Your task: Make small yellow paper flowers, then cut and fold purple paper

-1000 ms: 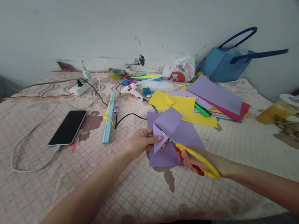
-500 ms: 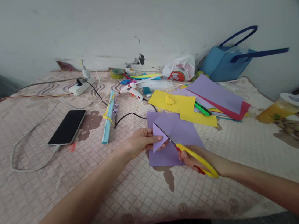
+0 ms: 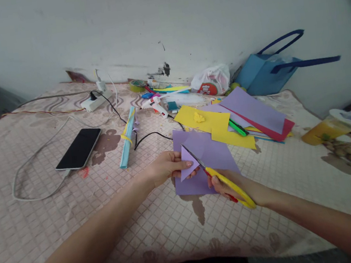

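My left hand (image 3: 170, 165) pinches a small folded piece of purple paper (image 3: 186, 164), roughly a triangle, between thumb and fingers. In my right hand (image 3: 225, 184) are scissors (image 3: 230, 184) with yellow and red handles, their blades lying along the upper right edge of the folded piece. Whether the blades are fully closed is hard to make out. Both hands are above a larger purple sheet (image 3: 220, 155) that lies flat on the table.
Beyond the sheet lie yellow paper (image 3: 206, 120), a green cutter (image 3: 237, 127) and a white glue gun (image 3: 157, 105). To the left are a rolled blue paper stick (image 3: 128, 138), a phone (image 3: 79, 148) and a power strip (image 3: 96, 100). A drink cup (image 3: 331, 127) stands at right.
The folded purple piece looks narrower at its upper right, where the blades have passed. The scissors have shifted slightly left; both hands keep their hold.
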Motion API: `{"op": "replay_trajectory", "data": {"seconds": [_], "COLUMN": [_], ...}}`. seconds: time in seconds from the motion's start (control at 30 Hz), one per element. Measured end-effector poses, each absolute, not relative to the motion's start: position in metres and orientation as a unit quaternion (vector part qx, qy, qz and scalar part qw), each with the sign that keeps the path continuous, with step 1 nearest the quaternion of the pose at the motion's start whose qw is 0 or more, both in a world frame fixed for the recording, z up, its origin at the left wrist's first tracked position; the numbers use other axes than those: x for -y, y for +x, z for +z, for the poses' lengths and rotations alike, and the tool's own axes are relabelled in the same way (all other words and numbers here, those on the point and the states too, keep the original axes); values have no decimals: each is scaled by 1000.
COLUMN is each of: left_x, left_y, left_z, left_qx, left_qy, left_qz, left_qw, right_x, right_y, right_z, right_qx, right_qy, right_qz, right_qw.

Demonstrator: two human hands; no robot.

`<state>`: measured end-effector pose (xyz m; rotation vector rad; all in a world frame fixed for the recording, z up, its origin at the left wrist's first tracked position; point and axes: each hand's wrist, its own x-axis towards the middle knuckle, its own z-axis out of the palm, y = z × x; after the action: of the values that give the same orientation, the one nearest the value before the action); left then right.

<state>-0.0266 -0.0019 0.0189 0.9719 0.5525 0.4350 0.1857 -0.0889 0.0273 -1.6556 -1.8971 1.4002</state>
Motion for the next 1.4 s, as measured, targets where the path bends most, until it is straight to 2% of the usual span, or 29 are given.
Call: {"op": "replay_trajectory", "data": {"seconds": [0.27,0.93,1.07,1.2,1.27,1.4], "left_x": [2,-3,-8,-21,-25,-26], "left_y": [-27,-29,-33,-41,-44,-44], "left_z": [19,19,19,13,12,14], "left_qx": [-254,-260,-298,-346,-363,-387], "left_qy": [460,478,515,541,515,504], "left_qz": [202,191,207,257,283,307], "left_qw": [826,817,776,722,723,708], "right_x": [86,71,71,76,74,61], "right_y": [182,198,212,229,239,261], "right_z": [33,39,50,50,47,33], "right_qx": [686,632,699,741,739,715], "right_qy": [-584,-621,-591,-551,-592,-696], "right_qz": [421,442,387,365,306,52], "right_qw": [106,141,112,118,99,46]}}
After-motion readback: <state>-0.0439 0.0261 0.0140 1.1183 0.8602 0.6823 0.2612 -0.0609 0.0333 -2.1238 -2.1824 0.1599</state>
